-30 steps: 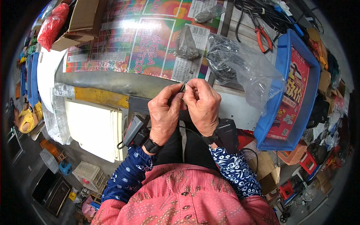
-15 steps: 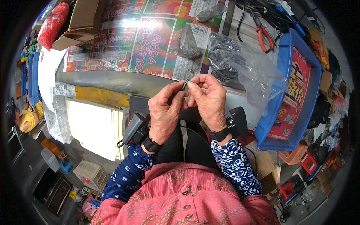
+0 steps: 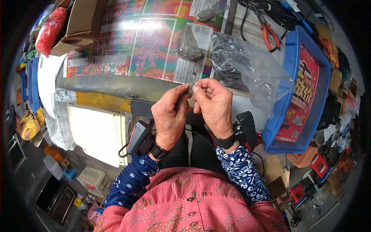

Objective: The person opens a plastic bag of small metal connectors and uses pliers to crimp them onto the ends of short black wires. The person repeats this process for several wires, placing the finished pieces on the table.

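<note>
2 hands, left hand and right hand, pinching 1 small grey part mid-fitting; likely needing steady alignment.

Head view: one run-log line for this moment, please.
left hand: pinching small dark part | right hand: pinching same part | bench edge below | clear bag beside

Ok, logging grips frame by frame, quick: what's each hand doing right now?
Left hand: fingers pinched shut on the small grey part.
Right hand: fingers closed, pinching the same small grey part from the other side.
</note>
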